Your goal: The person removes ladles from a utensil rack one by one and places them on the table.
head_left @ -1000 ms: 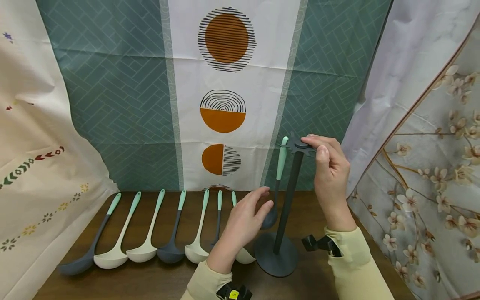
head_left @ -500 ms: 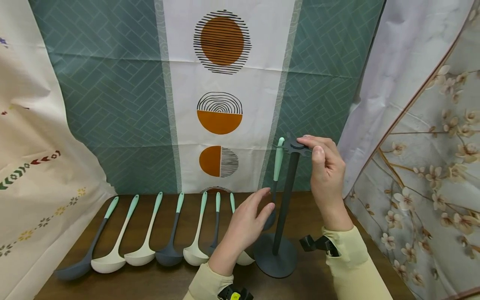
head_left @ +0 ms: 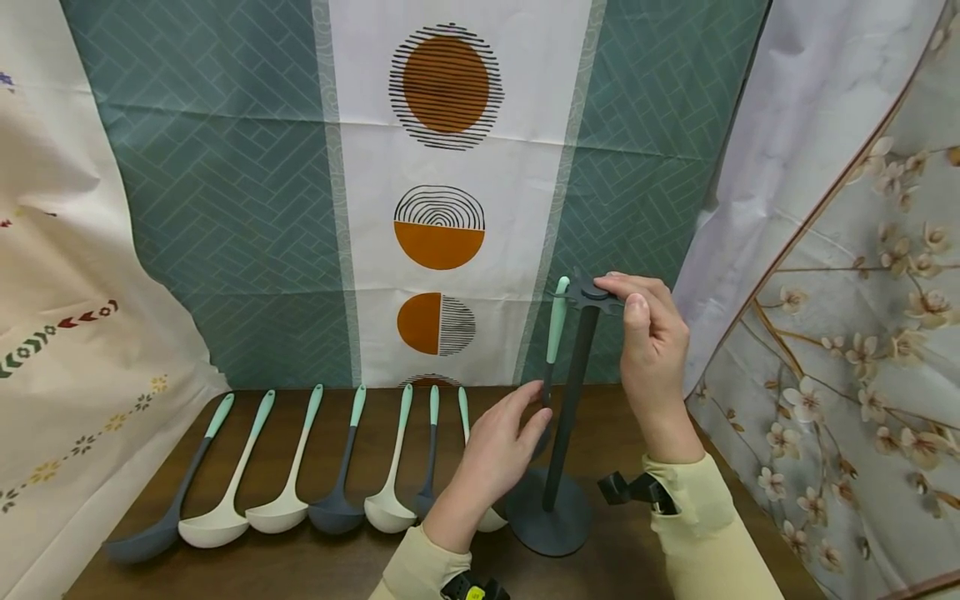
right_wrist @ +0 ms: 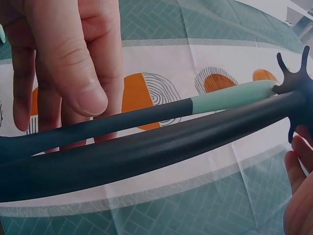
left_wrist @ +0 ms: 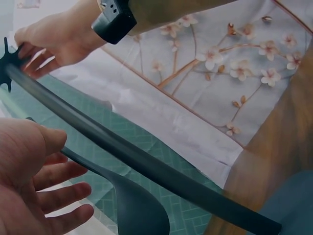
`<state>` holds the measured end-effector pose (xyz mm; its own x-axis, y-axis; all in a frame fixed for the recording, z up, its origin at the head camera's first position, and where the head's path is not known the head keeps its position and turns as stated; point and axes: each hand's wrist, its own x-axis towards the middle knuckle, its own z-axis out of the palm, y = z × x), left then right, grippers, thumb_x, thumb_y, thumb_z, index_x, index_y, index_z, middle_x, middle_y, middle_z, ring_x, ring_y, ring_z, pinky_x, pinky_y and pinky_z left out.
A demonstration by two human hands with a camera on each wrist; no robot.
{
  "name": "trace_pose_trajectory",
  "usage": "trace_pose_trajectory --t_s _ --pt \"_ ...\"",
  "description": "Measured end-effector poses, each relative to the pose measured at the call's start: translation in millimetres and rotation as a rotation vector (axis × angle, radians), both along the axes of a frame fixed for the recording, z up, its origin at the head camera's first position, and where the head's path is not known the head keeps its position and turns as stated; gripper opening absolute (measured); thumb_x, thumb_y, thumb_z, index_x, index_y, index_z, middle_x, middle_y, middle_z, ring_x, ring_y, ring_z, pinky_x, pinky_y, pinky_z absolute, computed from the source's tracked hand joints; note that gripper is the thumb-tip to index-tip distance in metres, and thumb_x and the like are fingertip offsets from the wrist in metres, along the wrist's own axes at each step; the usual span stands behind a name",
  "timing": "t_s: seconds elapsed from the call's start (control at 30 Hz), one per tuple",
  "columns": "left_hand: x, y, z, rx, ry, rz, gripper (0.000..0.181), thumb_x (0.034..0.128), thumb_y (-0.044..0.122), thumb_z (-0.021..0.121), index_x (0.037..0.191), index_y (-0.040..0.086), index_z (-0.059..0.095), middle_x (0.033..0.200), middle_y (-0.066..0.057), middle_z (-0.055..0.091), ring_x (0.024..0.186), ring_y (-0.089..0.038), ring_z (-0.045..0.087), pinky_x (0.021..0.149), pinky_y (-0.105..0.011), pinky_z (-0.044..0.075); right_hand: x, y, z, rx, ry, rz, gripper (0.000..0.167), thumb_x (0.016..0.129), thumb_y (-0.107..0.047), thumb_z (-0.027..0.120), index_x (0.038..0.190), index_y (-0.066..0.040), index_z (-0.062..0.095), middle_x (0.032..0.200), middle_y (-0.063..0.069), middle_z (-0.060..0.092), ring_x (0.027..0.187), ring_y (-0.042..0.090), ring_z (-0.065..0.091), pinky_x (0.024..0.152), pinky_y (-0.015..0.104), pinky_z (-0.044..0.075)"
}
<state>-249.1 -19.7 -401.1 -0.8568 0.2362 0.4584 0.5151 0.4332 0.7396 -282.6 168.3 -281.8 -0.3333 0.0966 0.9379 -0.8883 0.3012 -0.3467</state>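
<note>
A dark utensil stand (head_left: 572,400) has a round base and a hooked crown on top. From one hook hangs a ladle (head_left: 557,325) with a mint handle end and dark shaft and bowl. My right hand (head_left: 654,350) holds the crown between bent fingers and thumb. At the hanging ladle's shaft, my left hand (head_left: 491,450) has its fingers spread loosely. In the right wrist view, the thumb (right_wrist: 90,98) is at the near side of the shaft, with other fingers behind it. The left wrist view shows the dark ladle bowl (left_wrist: 142,210) beyond the fingers.
Several mint-handled ladles lie in a row on the brown table (head_left: 255,575), some with white bowls (head_left: 213,529), some with dark ones (head_left: 336,512). My left forearm partly covers the rightmost ones. A patterned green and white cloth (head_left: 262,208) hangs behind; a floral cloth (head_left: 847,375) is at right.
My left hand has edged closer to the hanging ladle's shaft, hiding more of it. The right hand stays on the stand's crown. The head view has shifted slightly.
</note>
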Motion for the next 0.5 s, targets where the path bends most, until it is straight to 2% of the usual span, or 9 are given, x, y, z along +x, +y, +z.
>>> trace_pose_trajectory --t_s 0.2,0.5 --pt "0.0 1.1 -0.9 0.001 0.005 0.014 0.044 0.1138 0.026 0.066 0.155 0.009 0.062 0.144 -0.007 0.071 0.133 -0.028 0.067 0.109 -0.055 0.053 0.0 -0.5 -1.1 0.001 -0.011 0.004 0.036 0.112 -0.016 0.052 0.117 0.001 0.083 0.123 0.009 0.075 0.126 0.023 0.066 0.11 0.033 0.049" --pt "0.9 0.3 0.7 0.01 0.051 0.017 0.039 0.1125 0.022 0.068 0.15 0.01 0.066 0.138 -0.005 0.075 0.128 -0.029 0.069 0.105 -0.055 0.055 1.0 -0.3 0.0 0.002 -0.004 -0.002 0.037 0.113 -0.017 0.051 0.117 0.002 0.083 0.123 0.012 0.074 0.126 0.022 0.066 0.111 0.033 0.048"
